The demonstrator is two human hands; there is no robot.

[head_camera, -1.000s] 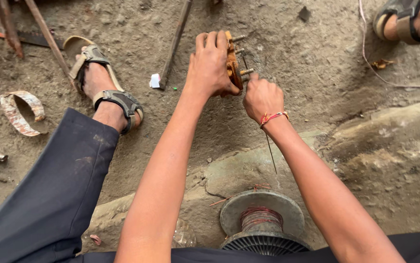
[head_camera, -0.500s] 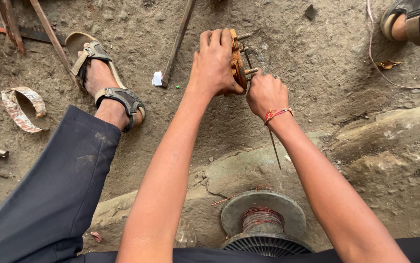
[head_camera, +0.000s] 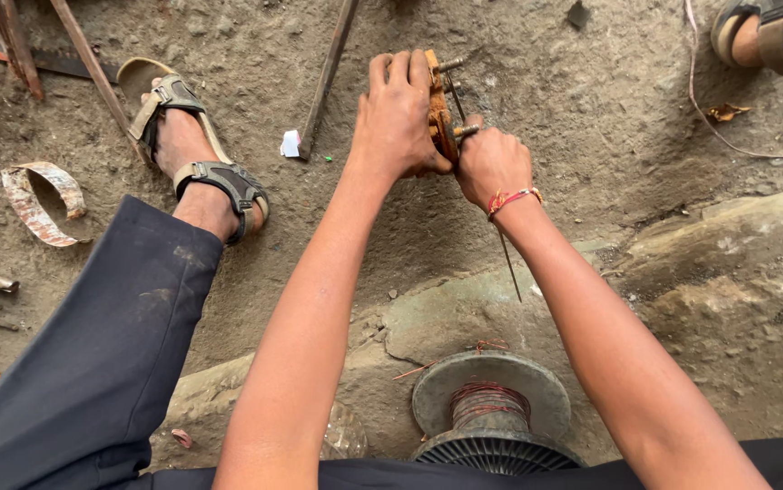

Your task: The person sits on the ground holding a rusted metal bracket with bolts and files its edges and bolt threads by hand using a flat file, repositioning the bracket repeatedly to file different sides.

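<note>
My left hand grips an orange-brown metal part with bolts sticking out, held upright on the dirt ground. My right hand, with a red thread around the wrist, is closed on one of its bolts at the part's right side. A thin wire runs down from under the right hand. Between my knees, near the bottom edge, sits a round motor rotor with copper winding.
My left foot in a sandal rests on the dirt at left. Metal rods, a curled metal strip and a white scrap lie around. A concrete slab runs across the lower right. Another sandalled foot at top right.
Both hands with the part sit slightly lower and more to the right in view; the right hand has shifted a little on the bolt. Nothing let go.
</note>
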